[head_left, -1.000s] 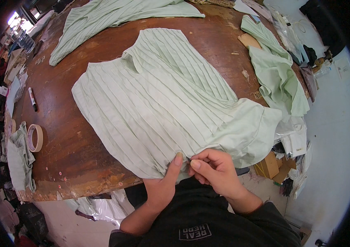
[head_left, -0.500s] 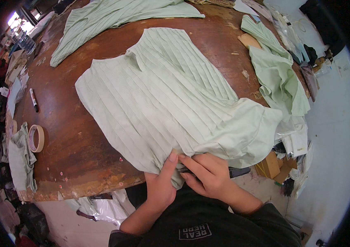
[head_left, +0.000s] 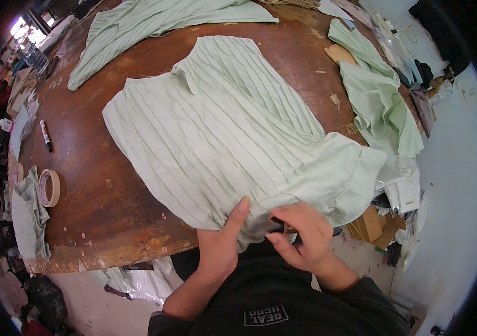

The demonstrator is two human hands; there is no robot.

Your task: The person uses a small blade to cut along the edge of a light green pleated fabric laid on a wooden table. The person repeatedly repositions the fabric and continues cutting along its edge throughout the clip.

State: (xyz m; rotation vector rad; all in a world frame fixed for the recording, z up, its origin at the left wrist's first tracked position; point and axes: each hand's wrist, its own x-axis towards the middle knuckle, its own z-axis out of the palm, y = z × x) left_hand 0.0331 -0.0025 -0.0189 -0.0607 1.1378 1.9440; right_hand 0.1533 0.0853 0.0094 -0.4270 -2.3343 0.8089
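A pale green pleated garment [head_left: 210, 140] lies spread over the wooden table, its near edge hanging over the front. My left hand [head_left: 221, 238] grips that edge, thumb on top and the other fingers hidden under the cloth. Just to its right, my right hand [head_left: 303, 235] is curled above the hem, apart from the left. Between its thumb and forefinger shows a small dark tool [head_left: 276, 225], mostly covered by the fingers, so its exact kind is unclear.
The brown table [head_left: 98, 224] curves round in front of me. On its left lie a marker [head_left: 45, 136], a tape roll [head_left: 49, 188] and a folded cloth [head_left: 28, 215]. More green pieces lie at the back [head_left: 154, 25] and right [head_left: 373, 95]. A cardboard box [head_left: 370, 227] stands beyond the right edge.
My right hand has drawn back to the right, away from the left thumb and the cloth, with the dark tool in it. My left thumb has shifted slightly up and right on the garment.
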